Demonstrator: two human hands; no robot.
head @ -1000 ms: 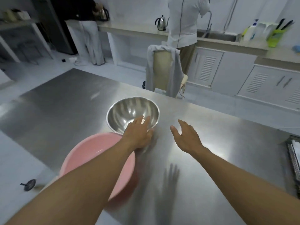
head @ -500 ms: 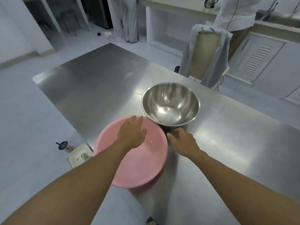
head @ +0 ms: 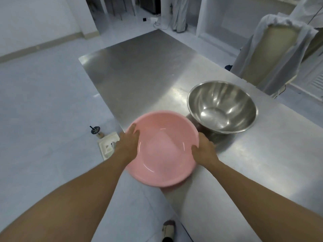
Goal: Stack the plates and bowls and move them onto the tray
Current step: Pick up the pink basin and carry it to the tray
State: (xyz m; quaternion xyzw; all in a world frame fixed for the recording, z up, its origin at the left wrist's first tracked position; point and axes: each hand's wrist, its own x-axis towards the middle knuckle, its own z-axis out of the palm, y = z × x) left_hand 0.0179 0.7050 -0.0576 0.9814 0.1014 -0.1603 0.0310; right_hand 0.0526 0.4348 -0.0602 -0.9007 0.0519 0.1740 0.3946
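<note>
Two hands grasping a pink bowl at the bench edge.
The left hand (head: 128, 144) and right hand (head: 204, 151) clamp their fingers on opposite rims of the pink bowl (head: 161, 148), which overhangs the near-left edge of the steel bench (head: 139, 70). A steel bowl (head: 222, 106) stands upright just beyond it, toward the far edge.

A cloth-draped chair (head: 272, 55) stands at the steel table's (head: 139, 70) far edge. A white floor socket (head: 107, 147) sits beside the near-left corner.
</note>
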